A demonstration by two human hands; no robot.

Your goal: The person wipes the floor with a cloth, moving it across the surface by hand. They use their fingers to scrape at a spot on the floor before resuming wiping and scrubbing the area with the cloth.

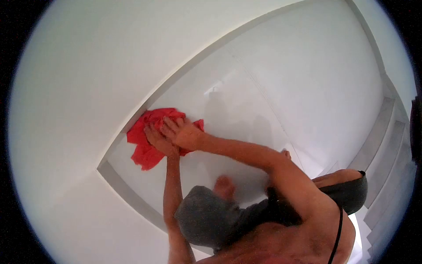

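Observation:
A crumpled red cloth (147, 155) lies spread on the pale glossy floor (246, 105), against the base of the wall. My left hand (161, 141) presses down on the middle of it with the fingers stretched out. Beside it and partly over it, my right hand (183, 133) rests flat on the cloth's right part, fingers spread. Both hands touch the cloth from above, and neither is wrapped round it. The cloth under my palms is hidden.
A white wall with a low skirting (176, 72) runs along the left and meets another wall at the corner (100, 167). Steps (380, 132) stand at the right. My bent knee (206, 215) and bare foot (225, 187) are close below the cloth.

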